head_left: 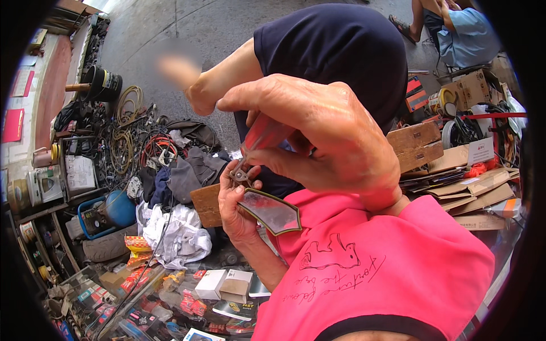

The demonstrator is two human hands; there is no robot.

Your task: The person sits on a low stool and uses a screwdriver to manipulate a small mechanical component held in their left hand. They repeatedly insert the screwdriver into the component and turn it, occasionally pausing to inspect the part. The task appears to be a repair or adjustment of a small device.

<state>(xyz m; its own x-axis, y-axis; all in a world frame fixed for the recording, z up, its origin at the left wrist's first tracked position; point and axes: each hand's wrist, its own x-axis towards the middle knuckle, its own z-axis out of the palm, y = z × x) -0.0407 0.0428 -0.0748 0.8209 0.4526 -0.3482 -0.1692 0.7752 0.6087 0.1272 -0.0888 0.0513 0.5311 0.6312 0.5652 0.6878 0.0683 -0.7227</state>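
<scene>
My right hand (pixel 324 131), large and close in view, is closed around the red see-through handle of a screwdriver (pixel 266 135). The tool points down at a small metal bracket (pixel 239 175) with round holes. My left hand (pixel 242 219) lies below, its fingers closed about that bracket and the edge of a mirror (pixel 270 211). This mirror is a long curved plate with a dark, yellow-green rim. The screwdriver's tip appears to meet the bracket, but exact contact is hard to tell behind my fingers.
A wooden board (pixel 206 204) lies left of my lap, and heaped clothes (pixel 176 233) beyond it. A glass-topped case (pixel 153 307) holds packets and small boxes. Flattened cardboard (pixel 478 193) is stacked at right. A person in a light blue shirt (pixel 467 38) sits at the far right.
</scene>
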